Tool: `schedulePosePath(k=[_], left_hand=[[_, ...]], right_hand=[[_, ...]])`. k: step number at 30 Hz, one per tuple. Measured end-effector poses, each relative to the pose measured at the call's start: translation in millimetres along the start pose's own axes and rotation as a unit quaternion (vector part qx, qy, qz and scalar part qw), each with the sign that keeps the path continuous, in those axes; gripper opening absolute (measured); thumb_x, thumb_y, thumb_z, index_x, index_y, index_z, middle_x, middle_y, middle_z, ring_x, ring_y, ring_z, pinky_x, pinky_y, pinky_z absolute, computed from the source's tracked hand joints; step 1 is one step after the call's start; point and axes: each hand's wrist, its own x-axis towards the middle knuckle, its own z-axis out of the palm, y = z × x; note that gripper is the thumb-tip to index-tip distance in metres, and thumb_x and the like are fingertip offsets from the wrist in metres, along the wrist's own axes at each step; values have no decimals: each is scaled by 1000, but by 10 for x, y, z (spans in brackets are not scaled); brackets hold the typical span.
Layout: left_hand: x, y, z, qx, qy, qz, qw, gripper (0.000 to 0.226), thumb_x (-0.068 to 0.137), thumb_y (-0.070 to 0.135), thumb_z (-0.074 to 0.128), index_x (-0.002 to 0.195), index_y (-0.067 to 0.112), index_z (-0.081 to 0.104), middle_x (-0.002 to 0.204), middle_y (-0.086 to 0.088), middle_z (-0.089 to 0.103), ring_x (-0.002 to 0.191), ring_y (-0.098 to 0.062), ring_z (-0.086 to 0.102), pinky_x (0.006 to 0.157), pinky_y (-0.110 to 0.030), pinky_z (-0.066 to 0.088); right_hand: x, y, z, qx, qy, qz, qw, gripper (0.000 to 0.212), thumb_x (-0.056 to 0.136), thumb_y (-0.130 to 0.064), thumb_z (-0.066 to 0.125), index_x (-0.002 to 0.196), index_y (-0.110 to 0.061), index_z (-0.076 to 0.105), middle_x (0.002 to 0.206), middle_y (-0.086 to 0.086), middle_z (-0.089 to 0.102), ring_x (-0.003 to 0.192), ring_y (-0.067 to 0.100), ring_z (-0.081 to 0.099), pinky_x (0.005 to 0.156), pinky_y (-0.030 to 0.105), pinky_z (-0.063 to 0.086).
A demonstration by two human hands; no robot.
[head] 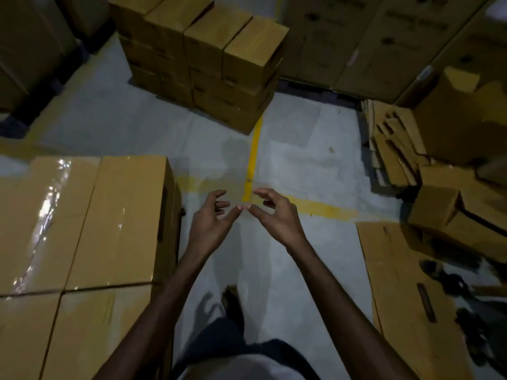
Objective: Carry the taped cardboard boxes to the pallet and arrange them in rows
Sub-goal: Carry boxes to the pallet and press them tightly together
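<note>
Both hands raised in front of the body, empty. Left hand [211, 219] and right hand [275, 215] close together, thumb tips almost meeting, fingers loosely curled around nothing. Brown tape-sealed cardboard boxes [90, 229] packed in rows just left of the left hand, tops glossy. Stacked brown cardboard boxes [208, 64] well ahead of both hands. Yellow painted floor line [253, 152] runs beyond the fingertips. Flattened cardboard sheet [403, 283] on the grey floor, right of the right forearm.
</note>
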Motion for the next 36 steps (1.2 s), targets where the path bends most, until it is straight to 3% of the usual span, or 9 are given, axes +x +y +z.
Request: schedulePosePath(k=[6, 14, 25, 31, 36], left_hand=[[1564, 515, -133, 5, 6, 22, 1000, 60, 90, 52, 75, 141, 30, 53, 120, 3, 69, 110, -13, 66, 94, -34, 53], [3599, 1107, -446, 35, 49, 36, 997, 59, 92, 50, 73, 143, 28, 53, 124, 2, 68, 111, -14, 64, 94, -33, 52], [6304, 1911, -986, 56, 87, 1, 995, 58, 91, 49, 75, 141, 27, 56, 122, 1, 70, 111, -14, 65, 94, -31, 52], [7851, 2077, -949, 45, 33, -13, 998, 61, 92, 47, 74, 145, 25, 54, 122, 5, 67, 114, -13, 63, 97, -33, 52], [9339, 2256, -847, 27, -24, -11, 999, 59, 92, 44, 75, 143, 23, 55, 120, 2, 70, 109, -12, 66, 87, -26, 51]], right_hand=[[1716, -446, -239, 24, 36, -11, 999, 40, 88, -38, 80, 126, -27, 71, 123, -11, 71, 114, 11, 64, 98, 33, 52], [3965, -915, -50, 57, 0, -29, 998, 42, 91, -38, 78, 129, -23, 69, 128, -8, 67, 116, 12, 61, 93, 33, 52], [6943, -1832, 31, 83, -28, -16, 996, 41, 92, -33, 78, 129, -19, 69, 131, 4, 68, 123, 17, 61, 99, 33, 52], [8385, -1936, 22, 89, 10, 31, 996, 39, 91, -35, 78, 128, -23, 69, 133, -2, 67, 123, 16, 61, 100, 33, 51], [9576, -1882, -52, 88, 61, 93, 990, 37, 90, -34, 80, 124, -23, 72, 123, -5, 71, 114, 13, 65, 94, 28, 53]])
